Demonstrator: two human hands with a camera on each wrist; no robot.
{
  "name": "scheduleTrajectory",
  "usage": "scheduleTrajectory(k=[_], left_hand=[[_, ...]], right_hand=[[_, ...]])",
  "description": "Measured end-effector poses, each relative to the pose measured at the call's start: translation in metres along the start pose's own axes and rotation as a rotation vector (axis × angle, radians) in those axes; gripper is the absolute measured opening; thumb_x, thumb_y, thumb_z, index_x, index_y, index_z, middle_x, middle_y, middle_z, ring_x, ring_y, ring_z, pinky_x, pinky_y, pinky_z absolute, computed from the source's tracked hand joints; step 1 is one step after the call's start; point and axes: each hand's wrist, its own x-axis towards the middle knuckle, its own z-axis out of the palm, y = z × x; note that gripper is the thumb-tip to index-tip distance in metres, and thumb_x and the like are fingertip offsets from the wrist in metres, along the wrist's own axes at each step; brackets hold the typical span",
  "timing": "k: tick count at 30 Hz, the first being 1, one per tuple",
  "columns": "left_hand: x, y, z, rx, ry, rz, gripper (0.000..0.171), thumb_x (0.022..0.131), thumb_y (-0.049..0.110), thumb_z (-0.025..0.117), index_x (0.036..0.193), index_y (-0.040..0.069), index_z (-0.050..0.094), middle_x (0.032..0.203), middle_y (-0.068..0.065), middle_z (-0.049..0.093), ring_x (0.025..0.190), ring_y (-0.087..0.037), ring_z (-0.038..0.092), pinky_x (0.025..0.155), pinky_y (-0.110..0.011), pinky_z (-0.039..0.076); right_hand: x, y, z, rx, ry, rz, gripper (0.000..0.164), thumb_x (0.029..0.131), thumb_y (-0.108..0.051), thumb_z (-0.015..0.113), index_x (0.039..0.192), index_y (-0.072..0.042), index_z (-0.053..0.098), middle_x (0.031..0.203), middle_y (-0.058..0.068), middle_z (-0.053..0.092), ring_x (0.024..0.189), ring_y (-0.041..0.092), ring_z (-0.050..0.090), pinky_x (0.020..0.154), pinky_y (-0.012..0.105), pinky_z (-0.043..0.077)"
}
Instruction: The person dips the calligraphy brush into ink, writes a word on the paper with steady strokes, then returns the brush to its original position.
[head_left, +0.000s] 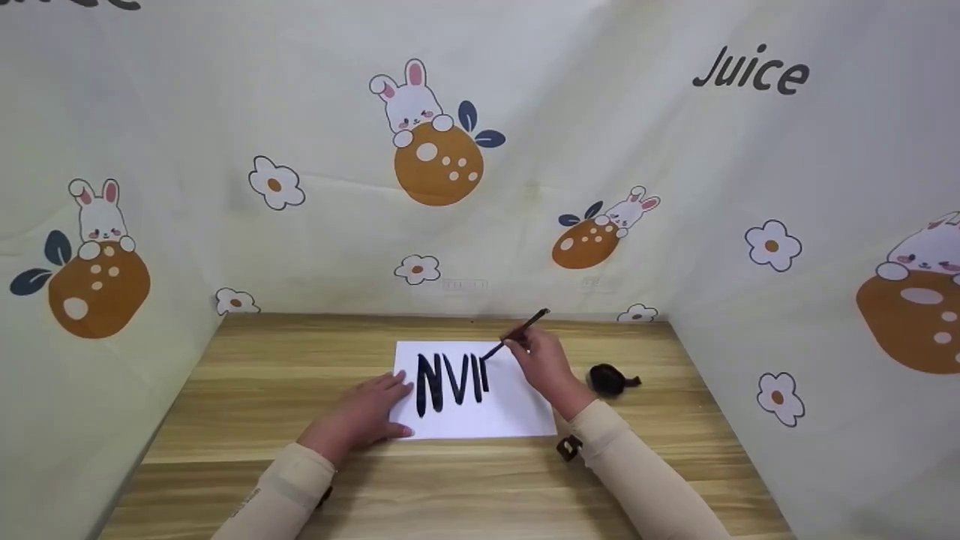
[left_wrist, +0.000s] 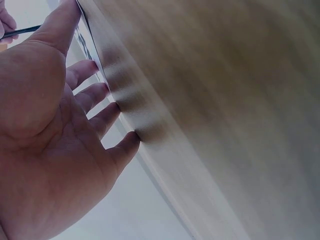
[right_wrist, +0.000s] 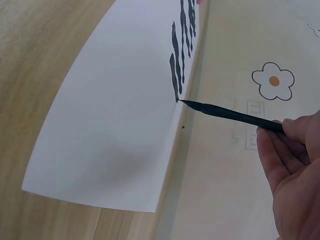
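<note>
At the left edge of a white sheet (head_left: 495, 417), the left hand (head_left: 365, 410) presses down with fingers parted: fingertips by the upper left part of the sheet, thumb out at the lower left corner, forearm rising from lower left. The sheet lies flat on the worktop (head_left: 300, 345), its longer side running left to right. Black strokes (head_left: 421, 390) cover its upper left and middle, beginning with an N and a V and ending in a short upright bar. Over the sheet, right of its middle, is a dark brush (right_wrist: 230, 114). Its bristles point down and left, the tip meeting the top end of that last bar; its long axis slants up and right to the handle end. The right hand (head_left: 546, 364) pinches the handle between thumb and fingers, its forearm coming from lower right. Farther right, just beside that wrist, a round dark object (head_left: 606, 380) sits on the worktop.
</note>
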Motion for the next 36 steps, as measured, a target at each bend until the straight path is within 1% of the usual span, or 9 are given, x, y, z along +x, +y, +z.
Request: scheduleTrajectory(k=[10,15,22,27,32,36], left_hand=[[0.0016,-0.0005,0.0005,0.040,-0.007,0.006,0.085,0.098,0.049,0.083,0.162,0.001,0.053,0.174,-0.022,0.040,0.160,-0.049,0.036,0.126,-0.069,0.033],[0.0013,0.0001,0.0010,0.011,0.006,0.000,0.085,0.096,0.045,0.086,0.161,0.000,0.054,0.173,-0.022,0.041,0.160,-0.049,0.036,0.125,-0.071,0.034],[-0.0008,0.0001,0.0019,0.005,0.016,0.000,0.084,0.096,0.045,0.086,0.160,0.000,0.055,0.173,-0.023,0.042,0.160,-0.050,0.036,0.124,-0.071,0.034],[-0.0003,-0.0001,0.0013,0.007,0.015,0.005,0.085,0.096,0.047,0.086,0.160,0.000,0.055,0.173,-0.023,0.042,0.160,-0.049,0.036,0.125,-0.070,0.034],[0.0002,0.0001,0.0011,0.013,0.014,0.001,0.085,0.096,0.047,0.086,0.160,0.000,0.055,0.173,-0.022,0.042,0.160,-0.049,0.036,0.125,-0.070,0.034],[0.0003,0.0004,0.0011,0.014,0.013,-0.001,0.085,0.096,0.047,0.086,0.160,0.000,0.055,0.173,-0.023,0.042,0.160,-0.049,0.036,0.125,-0.070,0.034]], right_hand=[[0.0022,0.0014,0.0011,0.004,-0.010,0.013,0.006,0.104,-0.002,0.075,0.106,-0.004,0.080,0.103,0.009,0.081,0.102,0.027,0.079,0.093,0.044,0.065],[0.0025,0.0043,0.0018,-0.005,-0.018,-0.021,0.008,0.103,0.000,0.074,0.108,-0.002,0.080,0.105,0.010,0.081,0.103,0.027,0.079,0.093,0.045,0.065],[0.0010,0.0075,0.0025,-0.090,-0.017,-0.075,0.009,0.103,0.001,0.074,0.109,-0.005,0.079,0.107,0.009,0.081,0.102,0.025,0.080,0.090,0.042,0.066],[-0.0008,0.0074,0.0018,-0.122,-0.020,-0.086,0.009,0.103,0.001,0.075,0.109,-0.005,0.078,0.108,0.009,0.081,0.102,0.026,0.080,0.090,0.043,0.066],[-0.0024,0.0075,0.0011,-0.166,-0.023,-0.095,0.007,0.103,0.000,0.075,0.107,-0.005,0.078,0.107,0.009,0.081,0.101,0.026,0.080,0.090,0.043,0.066],[-0.0038,0.0063,0.0000,-0.181,-0.019,-0.104,0.006,0.102,-0.001,0.076,0.107,-0.005,0.078,0.105,0.010,0.081,0.100,0.026,0.080,0.090,0.044,0.066]])
